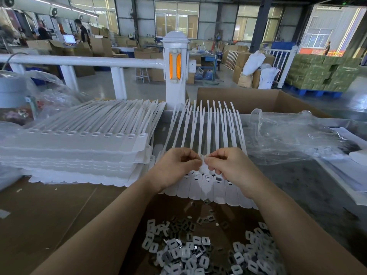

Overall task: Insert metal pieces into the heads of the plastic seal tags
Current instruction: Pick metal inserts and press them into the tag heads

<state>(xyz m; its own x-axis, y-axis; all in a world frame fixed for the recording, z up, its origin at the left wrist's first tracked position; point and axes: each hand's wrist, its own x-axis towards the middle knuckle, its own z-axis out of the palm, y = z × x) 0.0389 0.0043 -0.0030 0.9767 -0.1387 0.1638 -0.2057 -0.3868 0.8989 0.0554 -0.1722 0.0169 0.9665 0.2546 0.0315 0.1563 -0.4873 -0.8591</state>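
A joined strip of white plastic seal tags [206, 187] lies in front of me, flat heads toward me and long tails fanning away. My left hand [176, 165] and my right hand [228, 165] meet above the strip's heads, fingertips pinched together at a small white piece between them; what exactly each holds is too small to tell. A heap of small metal pieces and white caps [198, 253] lies close to me on the cardboard.
A tall stack of tag strips [79, 151] sits at the left. Crumpled clear plastic bags [288, 135] lie at the right, an open cardboard box [258, 100] behind them. A white railing post [175, 66] stands beyond the table.
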